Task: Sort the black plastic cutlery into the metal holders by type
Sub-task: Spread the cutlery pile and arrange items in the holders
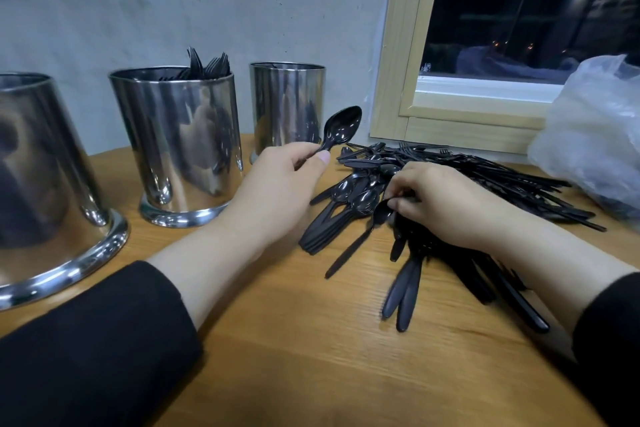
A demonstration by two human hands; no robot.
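Note:
Three shiny metal holders stand along the wall: a left holder (45, 184), a middle holder (180, 142) with black forks sticking out of its top, and a right holder (287, 104). A pile of black plastic cutlery (450, 177) lies on the wooden table (311, 357). My left hand (277, 191) pinches the handle of a black spoon (341, 126), bowl up, in front of the right holder. On the pile rests my right hand (446, 201), whose fingertips grip another black spoon (379, 215) by its bowl end.
A crumpled clear plastic bag (595, 135) lies at the far right, beside the pile. A wooden window frame (450, 114) rises behind the cutlery. The grey wall stands close behind the holders. Stacked spoons (332, 218) and knives (405, 291) lie at the pile's near edge.

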